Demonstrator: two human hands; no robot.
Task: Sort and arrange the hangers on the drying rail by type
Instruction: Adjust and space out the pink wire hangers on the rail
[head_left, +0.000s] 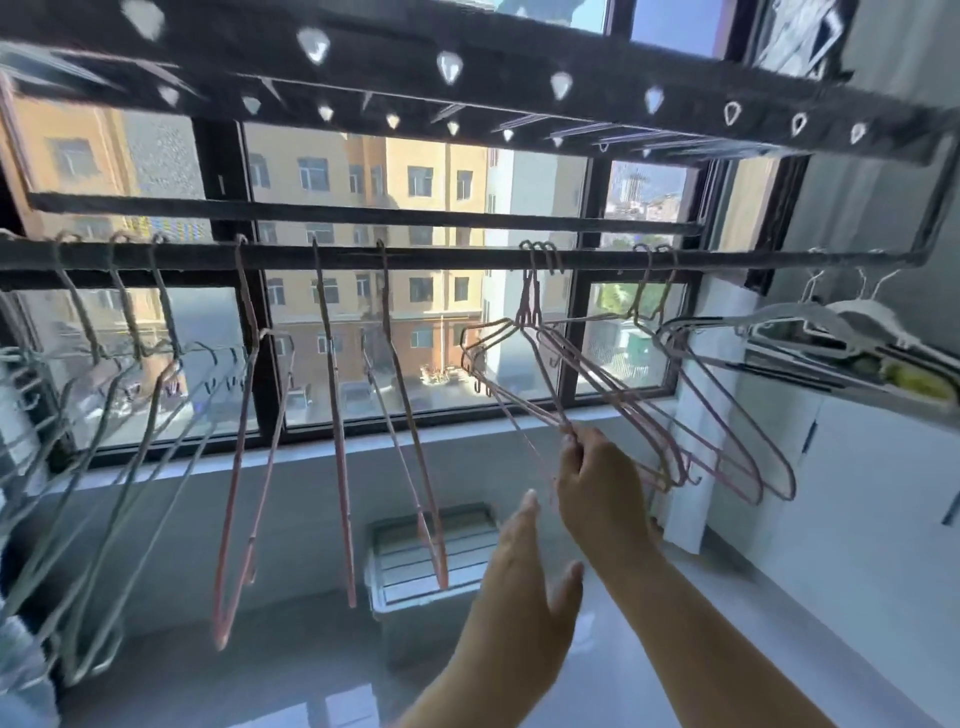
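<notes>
rail: the drying rail runs across the window from left end to right end; every hanger hooks over it.
left end of rail: grey wire hangers hang bunched and tilted, their lower bars crossing.
middle of rail: single pink hangers hang apart from one another, seen edge-on.
left grip: the left grip is wide open with the fingers straight. it holds nothing and touches no hanger, and sits below and left of the right grip.
task thing: the pink bundle has three hooks pressed together on the rail, right of its middle; the bodies are swung out toward the right end.
right grip: the right grip has thumb and fingertips closed in a pinch on a thin lower wire of the pink bundle. which hanger of the three cannot be told.
right of bundle: two more wire hangers hang close together.
right end of rail: white plastic hangers hang together.
step in hand (judged): gathering the pink type into one group.
method (judged): a pinch on the lower wire only swings the body. bring the open left grip up to the necks just under the hooks, lift slightly, and slide all three hooks together toward the single pink hangers.
caution (judged): the wires lie interlocked, so pulling from the low end may twist a hook off the rail or snag the pair beside it.
</notes>
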